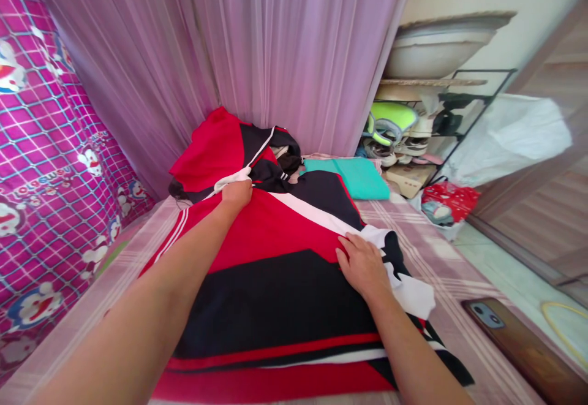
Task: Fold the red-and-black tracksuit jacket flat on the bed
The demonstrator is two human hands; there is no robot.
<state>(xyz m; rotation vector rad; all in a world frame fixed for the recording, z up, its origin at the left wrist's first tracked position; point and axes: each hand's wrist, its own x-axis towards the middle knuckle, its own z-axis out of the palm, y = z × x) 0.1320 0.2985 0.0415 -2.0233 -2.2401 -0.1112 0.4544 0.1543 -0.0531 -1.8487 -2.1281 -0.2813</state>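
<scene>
A red, black and white sports jersey (275,288) lies spread on a checked bed sheet (441,264). My left hand (236,193) reaches to its far edge, fingers closed on a white trim of the jersey near the collar. My right hand (362,264) lies flat on the cloth at the right side, fingers stretched out, pressing next to a white sleeve part. Behind the jersey sits a heap of more red and black clothes (229,147).
A folded teal cloth (353,175) lies at the back right. A phone (523,347) rests on the bed's right edge. Purple curtain (257,43) behind, pink cartoon fabric (50,166) at left. A shoe rack (413,135), red bag (445,203) and white sack (505,135) stand right.
</scene>
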